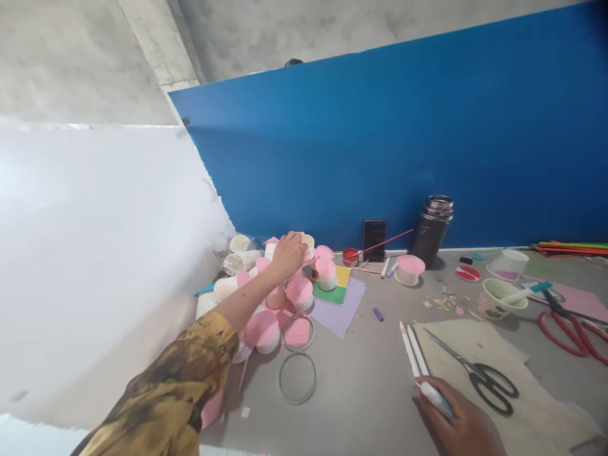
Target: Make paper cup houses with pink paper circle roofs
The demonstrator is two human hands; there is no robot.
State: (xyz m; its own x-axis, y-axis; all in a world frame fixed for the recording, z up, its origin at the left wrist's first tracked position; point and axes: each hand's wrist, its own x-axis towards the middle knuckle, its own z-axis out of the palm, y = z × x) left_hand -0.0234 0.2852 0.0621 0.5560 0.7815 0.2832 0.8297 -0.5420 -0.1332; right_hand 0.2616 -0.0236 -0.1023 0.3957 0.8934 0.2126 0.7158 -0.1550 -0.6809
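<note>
My left hand (pixel 289 254) reaches across a cluster of small paper cups, its fingers closed at the rim of a white paper cup (pixel 308 243) at the back. Many of the cups around it carry pink paper discs, such as the pink disc (pixel 299 289) near my wrist. In my right hand (pixel 458 421), low on the right, a white marker (pixel 434 399) is held. Two slim white pens (pixel 412 348) lie just beyond those fingers. Beside them, black-handled scissors (pixel 479 373) rest on a cream sheet (pixel 456 332).
Two metal rings (pixel 297 402) lie near the cups; a purple sheet (pixel 349 304) is behind. Along the blue partition (pixel 380 139) stand a phone (pixel 374 231), an uncapped dark flask (pixel 430 234) and a red pot (pixel 350 256). Red-handled scissors (pixel 565 329) lie at right beside a patterned cup (pixel 498 304).
</note>
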